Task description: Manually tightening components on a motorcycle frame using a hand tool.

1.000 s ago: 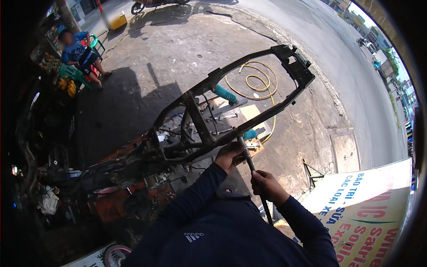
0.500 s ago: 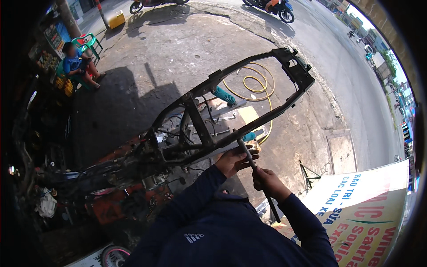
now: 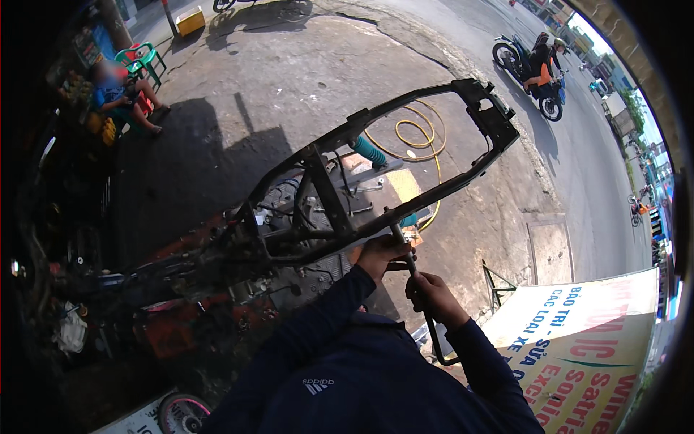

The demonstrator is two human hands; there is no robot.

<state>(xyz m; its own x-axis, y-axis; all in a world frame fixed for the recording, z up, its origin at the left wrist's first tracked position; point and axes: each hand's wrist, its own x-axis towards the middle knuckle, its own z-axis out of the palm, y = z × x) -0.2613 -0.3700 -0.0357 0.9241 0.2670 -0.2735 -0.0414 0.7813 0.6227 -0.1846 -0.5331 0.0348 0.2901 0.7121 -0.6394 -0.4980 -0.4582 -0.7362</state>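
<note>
A black metal motorcycle frame [image 3: 329, 213] stretches diagonally across the middle, with a teal coiled shock absorber [image 3: 369, 150] and another partly hidden below it. A long dark metal bar [image 3: 438, 338], bent at its lower end, runs down from the frame's near rail. My left hand [image 3: 381, 254] is closed round the bar's upper part, just below the rail. My right hand [image 3: 437, 296] grips it lower down, on the straight section. Loose metal parts and tools lie on a board [image 3: 403, 181] beneath the frame.
A yellow hose [image 3: 437, 155] lies coiled on the pavement. A person [image 3: 123, 101] sits on plastic chairs at upper left, near a yellow crate [image 3: 190, 20]. A rider on a motorbike [image 3: 538, 72] is on the road. A printed banner [image 3: 571, 347] is at lower right.
The bar has rotated, so its bent lower end now shows clearly; both hands stay on it. A motorbike with rider has come down the road at right. The seated person has shifted slightly.
</note>
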